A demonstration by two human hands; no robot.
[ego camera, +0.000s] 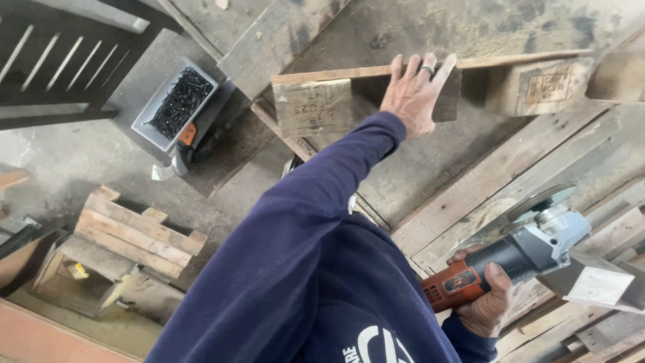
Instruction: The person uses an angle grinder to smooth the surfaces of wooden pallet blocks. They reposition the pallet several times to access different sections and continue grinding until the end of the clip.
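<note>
My left hand [415,93] reaches out in a dark blue sleeve and grips the top edge of a wooden pallet [322,101] that stands tilted on its side. Its fingers curl over the thin top board between two wooden blocks. My right hand [485,301] holds an orange and grey angle grinder [517,255] by its body, low at the right. The grinder's disc [541,202] points up and away, above flat pallet boards [484,181], touching nothing.
A grey tray of black screws [176,102] lies on the concrete floor at upper left. A small wooden pallet piece [134,232] sits lower left. A dark slatted frame [54,60] fills the top left corner. More stacked boards [591,323] lie at right.
</note>
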